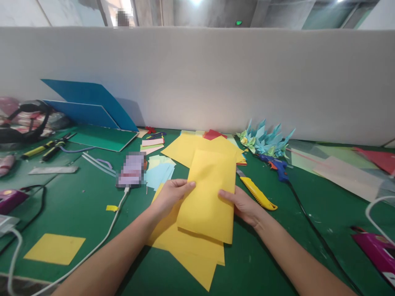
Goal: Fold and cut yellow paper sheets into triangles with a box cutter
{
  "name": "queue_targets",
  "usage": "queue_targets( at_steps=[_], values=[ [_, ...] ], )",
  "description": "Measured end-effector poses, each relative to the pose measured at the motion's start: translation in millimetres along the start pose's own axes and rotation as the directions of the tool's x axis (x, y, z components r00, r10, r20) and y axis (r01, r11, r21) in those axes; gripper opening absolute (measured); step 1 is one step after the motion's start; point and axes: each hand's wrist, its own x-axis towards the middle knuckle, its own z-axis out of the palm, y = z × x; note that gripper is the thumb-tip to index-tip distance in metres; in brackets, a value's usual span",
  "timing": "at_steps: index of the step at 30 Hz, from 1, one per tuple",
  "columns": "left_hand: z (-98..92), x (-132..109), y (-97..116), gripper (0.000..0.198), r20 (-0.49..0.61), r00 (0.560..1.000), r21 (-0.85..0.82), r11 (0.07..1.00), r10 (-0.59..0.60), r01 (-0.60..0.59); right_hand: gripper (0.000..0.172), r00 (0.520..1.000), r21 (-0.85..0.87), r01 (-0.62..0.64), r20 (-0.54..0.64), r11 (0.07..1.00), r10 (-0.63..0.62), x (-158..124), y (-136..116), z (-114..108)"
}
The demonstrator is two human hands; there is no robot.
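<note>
A folded yellow paper sheet [208, 193] is held up between both hands over the green table [77, 205]. My left hand [171, 195] grips its left edge, thumb on top and fingers curled underneath. My right hand [243, 205] pinches the right edge, thumb on the front. Under it lie more yellow sheets [191, 250], and another pile of yellow paper [197, 148] sits further back. A yellow utility knife [256, 193] rests just right of my right hand.
A phone [132, 169] with a white cable, pale blue paper squares [159, 172], a blue glue gun [277, 166], folded blue-green paper shapes [265, 139], blue and green boards [92, 107], pliers [52, 149], a loose yellow square [55, 248] and a magenta tool [376, 246] lie around. A white partition stands behind.
</note>
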Motion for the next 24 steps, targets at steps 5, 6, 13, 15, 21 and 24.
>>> queue_targets(
  at_steps=[5, 6, 13, 15, 21, 24],
  values=[
    [0.0, 0.2, 0.9, 0.025, -0.038, 0.999, 0.021, 0.999, -0.024, 0.025, 0.055, 0.994, 0.038, -0.017, -0.110, 0.999, 0.021, 0.3, 0.3, 0.2],
    [0.2, 0.1, 0.9, 0.026, -0.036, 0.999, 0.020, 0.999, -0.024, 0.025, 0.055, 0.993, 0.041, -0.023, -0.111, 0.999, 0.027, 0.4, 0.5, -0.1],
    [1.6, -1.4, 2.4, 0.029, -0.006, 0.999, 0.024, 0.999, -0.033, 0.033, 0.059, 0.992, 0.060, -0.034, -0.119, 0.998, 0.041, 1.3, 2.5, -0.3],
    [1.2, -1.2, 2.0, 0.030, 0.009, 0.999, 0.012, 0.999, -0.034, 0.034, 0.059, 0.992, 0.059, -0.034, -0.119, 0.998, 0.041, 1.4, 3.1, -0.4],
    [-1.9, -0.1, -0.7, 0.034, 0.034, 0.999, 0.009, 1.000, -0.025, 0.025, 0.059, 0.993, 0.056, -0.035, -0.112, 0.998, 0.041, 0.8, 3.1, 0.2],
    [-2.6, -0.5, -0.1, 0.037, 0.042, 0.999, 0.019, 1.000, -0.026, 0.025, 0.061, 0.991, 0.056, -0.037, -0.123, 0.998, 0.044, -0.2, 1.3, 2.6]
  ],
)
